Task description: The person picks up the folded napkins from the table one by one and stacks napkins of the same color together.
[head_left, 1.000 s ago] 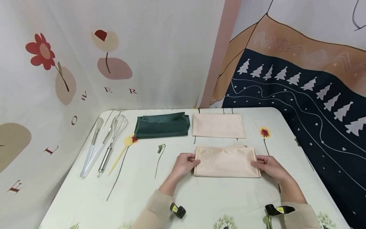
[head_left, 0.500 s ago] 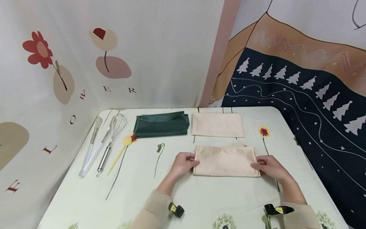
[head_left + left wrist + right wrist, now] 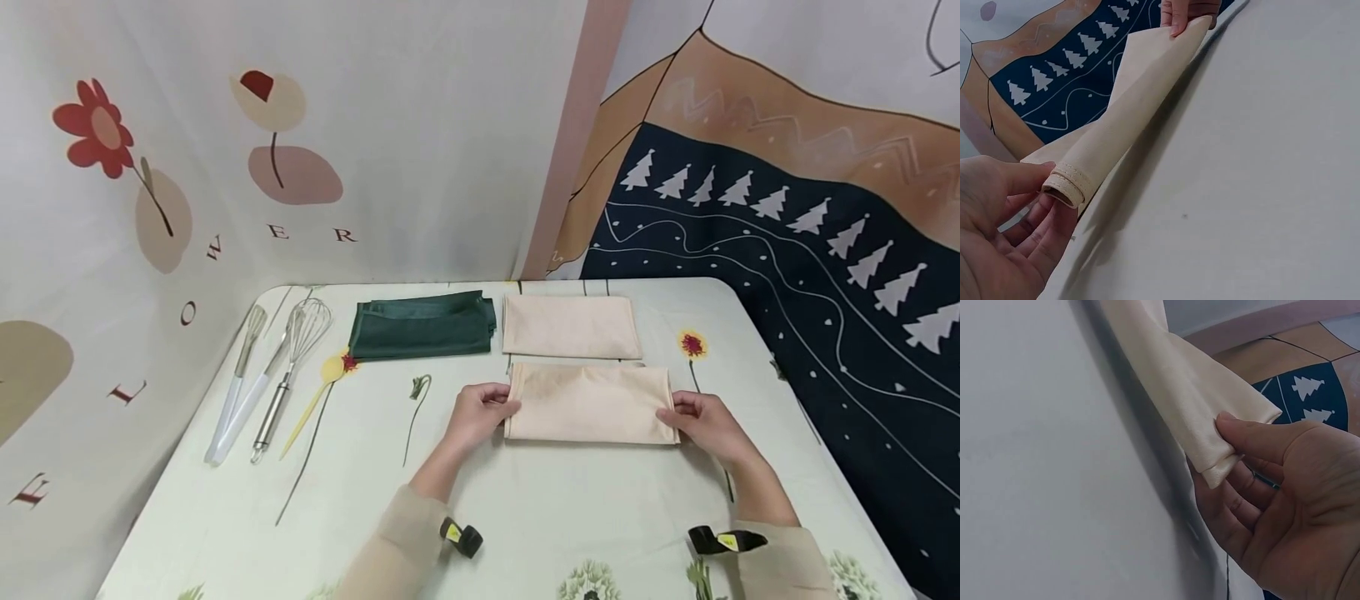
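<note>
Between both hands is a folded pale pink cloth [image 3: 588,404], its long side running left to right. My left hand [image 3: 476,417] pinches its left end, thumb on top and fingers underneath; the left wrist view shows the folded layers of the cloth [image 3: 1110,125] at that end. My right hand [image 3: 712,427] pinches the right end the same way, and in the right wrist view its thumb presses on the cloth [image 3: 1191,400]. Shadow under the cloth in both wrist views shows it raised off the table. Just behind it lies a second folded pale pink cloth [image 3: 572,325].
A folded dark green cloth [image 3: 423,327] lies back left of the pink ones. On the left side of the table [image 3: 577,508] are a large whisk [image 3: 281,400], two white-handled utensils [image 3: 238,417] and a yellow spoon [image 3: 311,404]. Printed curtains stand behind.
Both hands have lifted the pink cloth slightly and moved it away from me, nearer the second pink cloth. The other things stay where they were.
</note>
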`<state>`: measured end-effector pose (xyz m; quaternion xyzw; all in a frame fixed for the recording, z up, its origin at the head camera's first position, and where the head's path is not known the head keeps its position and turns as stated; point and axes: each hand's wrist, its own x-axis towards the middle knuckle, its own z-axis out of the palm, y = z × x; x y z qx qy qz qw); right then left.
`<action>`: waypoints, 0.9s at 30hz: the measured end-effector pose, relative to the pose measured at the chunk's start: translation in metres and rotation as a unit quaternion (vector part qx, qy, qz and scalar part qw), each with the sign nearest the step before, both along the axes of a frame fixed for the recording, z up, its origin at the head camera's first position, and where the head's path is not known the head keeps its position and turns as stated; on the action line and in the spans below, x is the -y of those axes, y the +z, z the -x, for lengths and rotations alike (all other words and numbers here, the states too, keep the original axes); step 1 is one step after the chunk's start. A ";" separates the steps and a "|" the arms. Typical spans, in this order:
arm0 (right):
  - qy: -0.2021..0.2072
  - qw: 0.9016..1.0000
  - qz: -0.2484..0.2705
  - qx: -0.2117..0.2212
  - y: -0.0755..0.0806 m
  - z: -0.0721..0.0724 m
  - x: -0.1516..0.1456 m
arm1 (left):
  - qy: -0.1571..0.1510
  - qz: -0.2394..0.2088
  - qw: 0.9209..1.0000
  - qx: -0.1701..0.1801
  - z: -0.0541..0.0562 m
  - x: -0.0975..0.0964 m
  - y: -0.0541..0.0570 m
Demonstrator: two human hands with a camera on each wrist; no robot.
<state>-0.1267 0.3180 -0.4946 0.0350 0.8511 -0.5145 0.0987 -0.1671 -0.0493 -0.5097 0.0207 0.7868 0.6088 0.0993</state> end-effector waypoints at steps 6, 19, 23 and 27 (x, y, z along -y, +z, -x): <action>-0.009 1.000 0.009 -0.025 0.002 0.014 0.003 | 0.015 -0.003 1.000 -0.001 0.017 0.001 0.004; -0.028 0.998 0.034 -0.054 0.002 0.049 0.006 | 0.025 0.040 0.997 -0.067 0.052 0.003 0.015; -0.026 0.997 0.048 -0.061 0.007 0.060 0.006 | 0.031 0.055 0.995 -0.074 0.062 0.003 0.022; -0.029 0.996 0.059 -0.058 0.012 0.072 0.006 | 0.037 0.066 0.994 -0.084 0.073 0.002 0.029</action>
